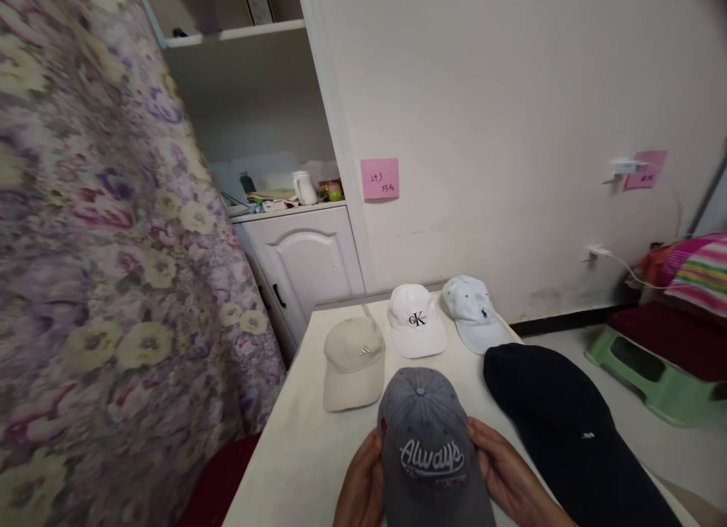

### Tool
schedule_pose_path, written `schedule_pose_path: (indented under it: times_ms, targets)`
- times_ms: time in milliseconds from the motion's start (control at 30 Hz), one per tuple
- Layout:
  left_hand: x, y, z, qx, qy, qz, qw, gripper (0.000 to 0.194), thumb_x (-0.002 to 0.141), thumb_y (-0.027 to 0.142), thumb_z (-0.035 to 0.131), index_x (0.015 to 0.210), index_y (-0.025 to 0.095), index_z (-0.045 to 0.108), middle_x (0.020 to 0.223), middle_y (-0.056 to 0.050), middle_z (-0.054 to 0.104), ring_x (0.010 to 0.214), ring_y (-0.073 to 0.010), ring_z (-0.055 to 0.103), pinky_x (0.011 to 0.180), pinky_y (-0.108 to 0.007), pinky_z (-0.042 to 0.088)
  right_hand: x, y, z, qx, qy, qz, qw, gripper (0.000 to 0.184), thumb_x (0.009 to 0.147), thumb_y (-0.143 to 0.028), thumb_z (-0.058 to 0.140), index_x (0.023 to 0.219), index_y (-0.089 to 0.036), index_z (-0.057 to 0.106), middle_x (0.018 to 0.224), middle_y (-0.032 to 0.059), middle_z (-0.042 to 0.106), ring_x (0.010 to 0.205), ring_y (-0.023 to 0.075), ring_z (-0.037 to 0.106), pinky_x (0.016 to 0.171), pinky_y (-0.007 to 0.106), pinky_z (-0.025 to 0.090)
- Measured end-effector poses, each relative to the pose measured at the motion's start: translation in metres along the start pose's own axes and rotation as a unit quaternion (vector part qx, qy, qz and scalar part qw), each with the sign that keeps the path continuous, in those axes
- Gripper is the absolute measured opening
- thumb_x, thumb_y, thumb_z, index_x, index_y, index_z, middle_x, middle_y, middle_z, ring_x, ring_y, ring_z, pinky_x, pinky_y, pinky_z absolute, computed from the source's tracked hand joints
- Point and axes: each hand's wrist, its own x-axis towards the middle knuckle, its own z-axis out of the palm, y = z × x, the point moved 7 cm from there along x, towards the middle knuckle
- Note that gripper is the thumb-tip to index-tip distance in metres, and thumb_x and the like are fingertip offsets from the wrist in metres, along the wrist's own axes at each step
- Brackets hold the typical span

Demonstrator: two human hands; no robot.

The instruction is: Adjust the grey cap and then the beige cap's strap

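A grey baseball cap (423,413) with "Always" lettering is held between my two hands, over the near part of the table. My left hand (363,485) grips its left side, and my right hand (505,466) grips its right side, with fingertips partly hidden by the cap. Just to the right lies a black cap (556,413) with a long brim reaching the table's right edge. Beyond the grey cap sit a beige cap (353,357) on the left, a white CK cap (417,322) in the middle and a pale blue cap (474,311) at the back right.
The white table (295,436) meets the wall at its far edge. A floral curtain (125,247) hangs at left, beside a white cabinet (310,266) with a jug (305,188) on top. On the right stands a green stool (653,383).
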Motion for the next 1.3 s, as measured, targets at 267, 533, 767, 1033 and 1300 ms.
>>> schedule_pose_path:
  times_ms: [267,533,767,1033,1300]
  targets:
    - [0.004,-0.013,-0.003,-0.042,-0.006,-0.044,0.998,0.029,0.086,0.05,0.069,0.098,0.025,0.08,0.118,-0.007,0.079,0.134,-0.0351,0.057,0.12,-0.05,0.038,0.006,0.003,-0.007,-0.007,-0.019,0.013,1.0,0.03,0.072,-0.019,0.088,0.1,-0.019,0.079,0.101,0.0028,0.083,0.099,0.0192,0.075,0.092,0.024,0.056]
    - [0.002,-0.017,0.007,-0.124,-0.053,-0.071,0.988,0.037,0.082,0.035,0.074,0.117,0.023,0.076,0.132,-0.008,0.074,0.14,-0.0362,0.051,0.121,-0.052,0.034,-0.007,-0.002,0.017,0.034,-0.076,0.085,0.993,0.025,0.082,-0.029,0.079,0.103,-0.016,0.078,0.102,0.0091,0.084,0.107,0.0267,0.074,0.102,0.039,0.053]
    - [0.0,-0.017,0.015,-0.14,-0.074,-0.086,0.984,0.036,0.085,0.032,0.07,0.119,0.025,0.076,0.136,-0.009,0.071,0.136,-0.0364,0.055,0.119,-0.053,0.037,-0.012,0.009,0.026,0.065,-0.104,0.162,0.979,0.025,0.08,-0.033,0.079,0.098,-0.015,0.081,0.092,0.0124,0.085,0.111,0.0348,0.073,0.104,0.053,0.05]
    - [-0.002,-0.014,0.021,-0.138,-0.091,-0.097,0.981,0.035,0.085,0.028,0.069,0.119,0.027,0.075,0.133,-0.008,0.073,0.132,-0.0367,0.059,0.118,-0.055,0.037,-0.008,0.014,0.039,0.093,-0.106,0.175,0.974,0.026,0.071,-0.033,0.085,0.091,-0.017,0.083,0.096,0.0138,0.085,0.107,0.0377,0.074,0.105,0.055,0.049]
    - [0.0,-0.014,0.019,-0.084,-0.08,-0.07,0.991,0.036,0.09,0.042,0.062,0.121,0.027,0.074,0.13,-0.005,0.074,0.138,-0.0365,0.053,0.119,-0.057,0.035,-0.005,0.011,0.036,0.107,-0.068,0.164,0.978,0.024,0.08,-0.034,0.077,0.096,-0.017,0.082,0.095,0.0124,0.085,0.106,0.0355,0.075,0.104,0.053,0.05]
